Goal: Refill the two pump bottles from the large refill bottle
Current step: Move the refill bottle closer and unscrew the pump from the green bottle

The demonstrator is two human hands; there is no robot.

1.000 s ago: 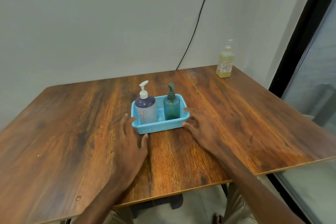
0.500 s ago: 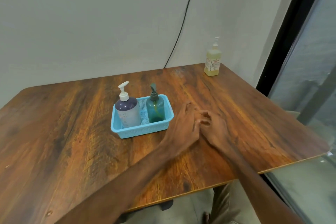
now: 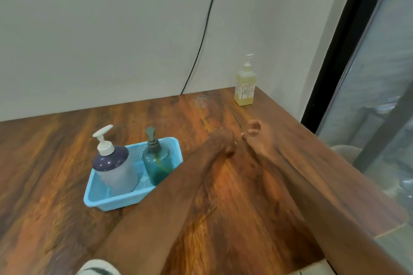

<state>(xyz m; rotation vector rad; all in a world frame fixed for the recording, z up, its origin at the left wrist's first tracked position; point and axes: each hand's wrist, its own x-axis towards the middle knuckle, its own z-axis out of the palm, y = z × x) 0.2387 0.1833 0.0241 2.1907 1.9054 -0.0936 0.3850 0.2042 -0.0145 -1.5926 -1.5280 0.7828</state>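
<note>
A blue plastic basket (image 3: 105,202) on the wooden table holds two pump bottles: a frosted one with a dark top and white pump (image 3: 116,167) on the left, and a teal one with a grey pump (image 3: 157,163) on the right. A yellow refill bottle with a white pump (image 3: 245,83) stands at the table's far right corner by the wall. My left hand (image 3: 221,143) and my right hand (image 3: 257,135) stretch over the table between basket and yellow bottle, blurred, holding nothing. The right hand's fingers are curled loosely; the left hand's look closed.
A black cable (image 3: 201,40) runs down the grey wall behind the table. A dark window frame (image 3: 335,51) and glass bound the right side. The table's right edge (image 3: 391,227) drops off close to my right arm.
Both hands have left the basket's sides and travelled right and away from me, toward the yellow bottle. The view has swung right and closer to the table.
</note>
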